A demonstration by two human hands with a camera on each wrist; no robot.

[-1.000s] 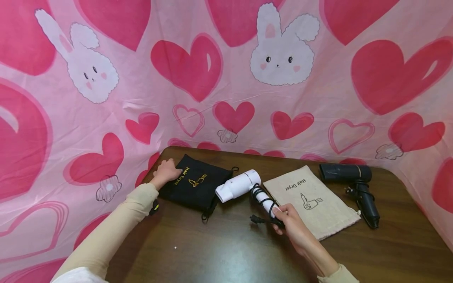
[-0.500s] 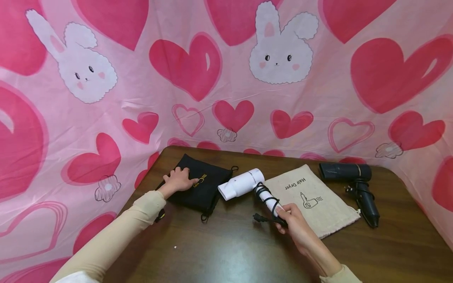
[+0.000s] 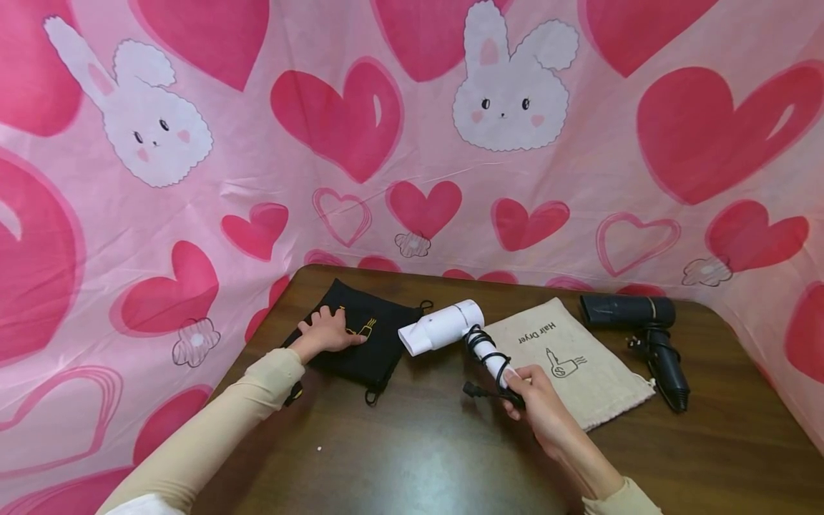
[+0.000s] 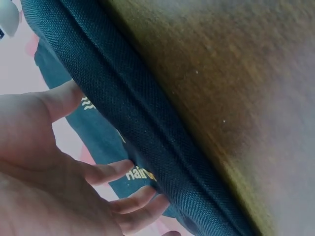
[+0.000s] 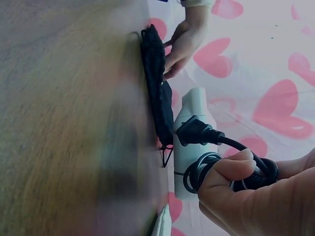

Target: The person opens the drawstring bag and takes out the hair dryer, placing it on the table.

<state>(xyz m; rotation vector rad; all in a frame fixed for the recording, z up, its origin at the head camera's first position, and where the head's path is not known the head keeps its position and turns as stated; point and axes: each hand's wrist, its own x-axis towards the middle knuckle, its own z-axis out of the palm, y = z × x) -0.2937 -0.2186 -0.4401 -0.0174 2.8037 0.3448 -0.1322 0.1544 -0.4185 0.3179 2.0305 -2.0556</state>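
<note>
My left hand [image 3: 325, 332] rests on a black drawstring bag [image 3: 394, 325] with yellow "Hair Dryer" lettering, partly hidden under the palm. The fingers are spread across the cloth, and the left wrist view shows the fingertips [image 4: 156, 199] at the printed side. In my right hand [image 3: 541, 404] is a white hair dryer [image 3: 444, 327], gripped by its handle, nozzle pointing left toward the black bag. A black cord [image 3: 492, 355] is wound round the handle, and its plug [image 5: 192, 132] hangs loose beside the body, as the right wrist view shows.
A beige "Hair Dryer" drawstring bag [image 3: 553, 336] lies flat behind my right hand. Farther right, a black hair dryer [image 3: 624, 312] lies on the brown table [image 3: 386, 458]. Pink heart-printed cloth [image 3: 444, 164] hangs close behind the table. A small black and yellow thing [image 3: 294, 393] shows under my left wrist.
My left hand has moved right from the black bag's left edge onto its middle, fingers spreading. My right hand has shifted the white hair dryer slightly right and turned it a little.
</note>
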